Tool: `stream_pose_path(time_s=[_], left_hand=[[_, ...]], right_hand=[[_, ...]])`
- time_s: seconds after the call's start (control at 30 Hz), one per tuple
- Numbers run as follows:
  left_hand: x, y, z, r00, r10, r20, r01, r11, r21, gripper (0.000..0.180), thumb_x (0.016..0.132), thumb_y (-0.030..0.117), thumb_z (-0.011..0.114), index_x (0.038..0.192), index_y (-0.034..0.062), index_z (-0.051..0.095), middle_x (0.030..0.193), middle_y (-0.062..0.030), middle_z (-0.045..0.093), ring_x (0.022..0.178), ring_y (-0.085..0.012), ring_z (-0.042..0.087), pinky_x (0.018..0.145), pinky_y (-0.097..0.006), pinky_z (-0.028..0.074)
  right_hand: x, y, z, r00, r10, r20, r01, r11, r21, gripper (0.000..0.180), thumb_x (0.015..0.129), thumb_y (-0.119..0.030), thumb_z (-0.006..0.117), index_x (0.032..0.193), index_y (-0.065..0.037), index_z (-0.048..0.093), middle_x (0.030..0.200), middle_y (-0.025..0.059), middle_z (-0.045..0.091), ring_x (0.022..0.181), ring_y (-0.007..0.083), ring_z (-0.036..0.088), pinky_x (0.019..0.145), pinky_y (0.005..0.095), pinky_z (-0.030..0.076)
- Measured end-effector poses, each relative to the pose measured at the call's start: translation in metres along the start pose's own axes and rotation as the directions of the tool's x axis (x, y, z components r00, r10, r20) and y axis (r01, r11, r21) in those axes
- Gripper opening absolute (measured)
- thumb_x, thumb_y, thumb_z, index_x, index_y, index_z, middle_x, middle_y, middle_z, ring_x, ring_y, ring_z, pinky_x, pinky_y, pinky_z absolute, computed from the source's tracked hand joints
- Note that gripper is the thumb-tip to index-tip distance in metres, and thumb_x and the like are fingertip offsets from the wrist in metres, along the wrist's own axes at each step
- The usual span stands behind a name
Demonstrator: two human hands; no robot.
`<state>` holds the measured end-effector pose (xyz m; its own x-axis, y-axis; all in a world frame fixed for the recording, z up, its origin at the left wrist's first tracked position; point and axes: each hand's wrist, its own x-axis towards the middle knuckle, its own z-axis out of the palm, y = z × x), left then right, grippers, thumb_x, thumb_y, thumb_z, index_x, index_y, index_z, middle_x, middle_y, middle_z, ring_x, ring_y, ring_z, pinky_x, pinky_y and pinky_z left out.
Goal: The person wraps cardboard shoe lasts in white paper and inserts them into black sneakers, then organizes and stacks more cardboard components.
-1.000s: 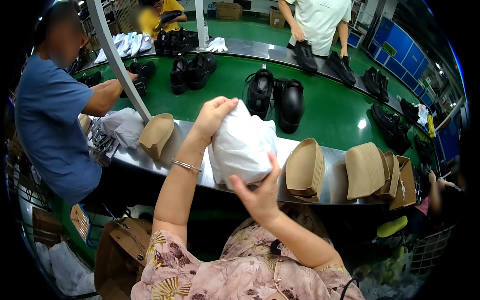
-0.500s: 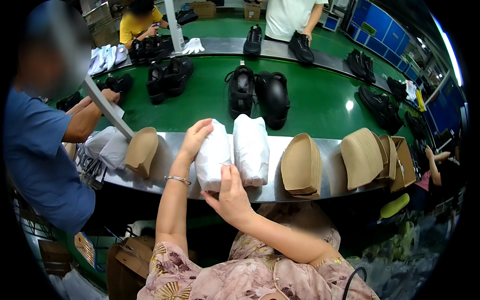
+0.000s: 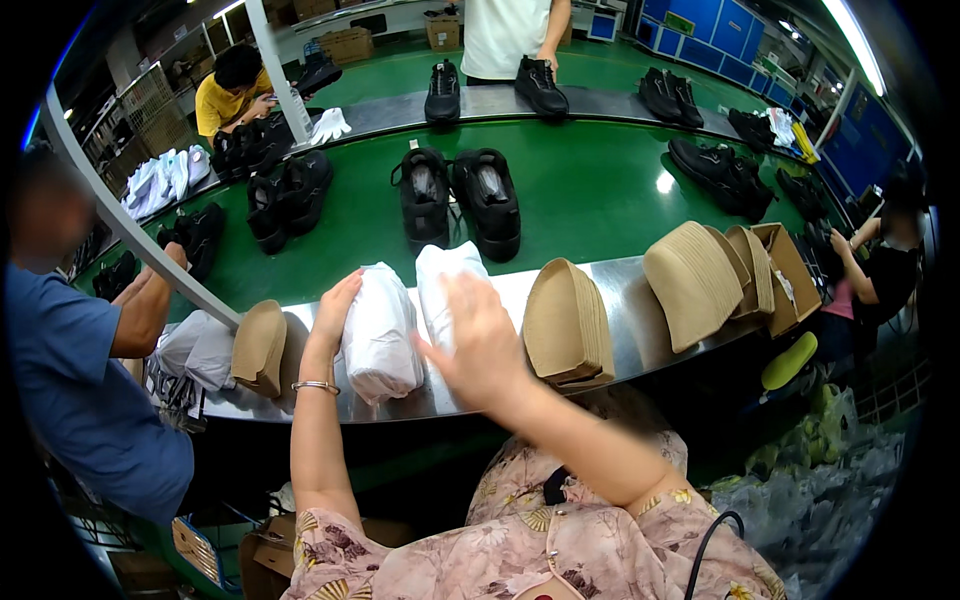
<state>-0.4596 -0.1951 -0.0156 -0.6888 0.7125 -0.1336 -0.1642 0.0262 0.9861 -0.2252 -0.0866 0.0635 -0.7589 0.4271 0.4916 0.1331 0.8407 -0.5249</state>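
Two white paper-wrapped bundles stand side by side on the metal ledge before me. My left hand [image 3: 338,305] lies along the outer side of the left wrapped bundle [image 3: 383,335], fingers stretched out. Over the right wrapped bundle [image 3: 440,265] is my right hand [image 3: 480,340], blurred by motion, its thumb apart from the fingers. It hides much of that bundle, and I cannot tell whether it touches it. Beyond them, a pair of black shoes [image 3: 424,205] sits on the green belt with openings showing.
Nested tan cardboard trays [image 3: 568,320] stand right of the bundles, with more tan trays [image 3: 690,285] and an open carton [image 3: 790,280] farther along. Another tan tray stack [image 3: 259,345] is at left, by a grey post [image 3: 165,255]. Co-workers are at left, right and across the belt.
My right hand has moved from the left bundle's near end to over the right bundle. The middle pair's right shoe showed a smooth toe; now its opening shows. The view has shifted.
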Motion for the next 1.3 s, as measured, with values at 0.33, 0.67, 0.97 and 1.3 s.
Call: stream_pose_path(time_s=[0.33, 0.67, 0.97, 1.3], left_hand=[[-0.008, 0.005, -0.052, 0.986, 0.073, -0.151, -0.005, 0.913, 0.409, 0.04, 0.093, 0.032, 0.049, 0.106, -0.0049, 0.059, 0.101, -0.004, 0.06, 0.087, -0.0125, 0.052, 0.079, -0.027, 0.042], [-0.027, 0.01, -0.155, 0.936, 0.293, -0.197, -0.13, 0.805, 0.579, 0.054, 0.096, 0.038, 0.039, 0.134, -0.0015, 0.037, 0.129, -0.0129, 0.047, 0.117, -0.0199, 0.045, 0.098, -0.03, 0.034], [-0.157, 0.084, 0.127, 0.669, 0.741, -0.061, -0.59, 0.578, 0.564, 0.035, 0.093, 0.011, 0.045, 0.126, -0.0015, 0.047, 0.124, -0.0134, 0.051, 0.116, -0.0214, 0.047, 0.099, -0.036, 0.034], [-0.084, 0.002, 0.339, 0.858, 0.322, 0.401, -0.414, -0.031, 0.91, 0.067, 0.066, 0.026, 0.075, 0.125, 0.008, 0.05, 0.14, -0.026, 0.028, 0.13, -0.0474, 0.023, 0.102, -0.047, 0.032]], right_hand=[[0.012, 0.037, 0.1, 0.73, 0.507, 0.458, -0.644, 0.735, 0.213, 0.102, 0.071, -0.055, 0.063, 0.142, -0.002, 0.013, 0.135, 0.033, 0.027, 0.122, 0.0484, 0.033, 0.1, 0.0491, 0.032], [0.033, -0.011, -0.005, 0.995, 0.082, 0.058, -0.1, 0.867, 0.488, 0.076, 0.081, -0.035, 0.062, 0.137, 0.001, 0.025, 0.137, 0.0326, 0.021, 0.129, 0.047, 0.022, 0.104, 0.048, 0.028], [-0.09, 0.205, -0.222, 0.835, 0.29, -0.467, -0.436, 0.867, -0.24, 0.032, 0.078, -0.01, 0.062, 0.106, 0.003, 0.055, 0.116, 0.0194, 0.051, 0.107, 0.0351, 0.052, 0.088, 0.0407, 0.045], [-0.086, 0.329, -0.256, 0.926, 0.29, -0.242, -0.376, 0.766, -0.522, 0.053, 0.085, -0.037, 0.055, 0.125, -0.004, 0.044, 0.122, 0.0181, 0.049, 0.116, 0.0321, 0.045, 0.093, 0.0422, 0.039]])
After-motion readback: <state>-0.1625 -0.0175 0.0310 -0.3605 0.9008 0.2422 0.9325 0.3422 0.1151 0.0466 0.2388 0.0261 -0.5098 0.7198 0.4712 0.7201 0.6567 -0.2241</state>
